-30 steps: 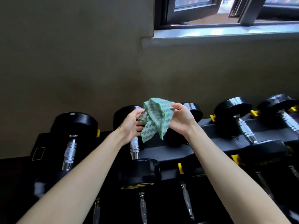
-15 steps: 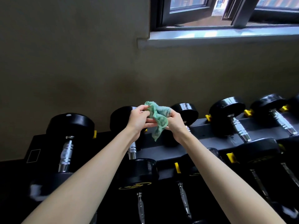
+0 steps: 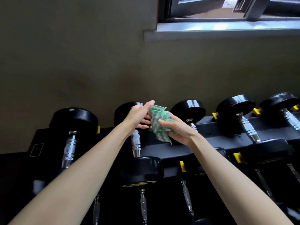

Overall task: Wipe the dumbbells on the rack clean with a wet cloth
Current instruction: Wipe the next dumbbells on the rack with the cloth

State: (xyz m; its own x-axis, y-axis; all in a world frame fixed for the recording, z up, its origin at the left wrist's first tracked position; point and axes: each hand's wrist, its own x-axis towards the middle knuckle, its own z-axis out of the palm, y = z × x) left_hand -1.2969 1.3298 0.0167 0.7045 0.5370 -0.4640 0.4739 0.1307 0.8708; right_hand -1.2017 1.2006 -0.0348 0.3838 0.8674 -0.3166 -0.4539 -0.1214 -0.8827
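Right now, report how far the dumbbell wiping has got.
Done: nothing I can confirm; no dumbbell shows a wiped or wet patch in this light. In hand: the right hand grips the green cloth, bunched, with the left hand touching its upper edge, above the rack and off every dumbbell. Left: the top row, starting perhaps with the dumbbell under the hands, then the lower row.

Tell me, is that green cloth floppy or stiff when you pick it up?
Probably floppy: the green cloth bunches in the right hand and a corner droops below it. Likely light too: a loose grip seems enough to hold it.
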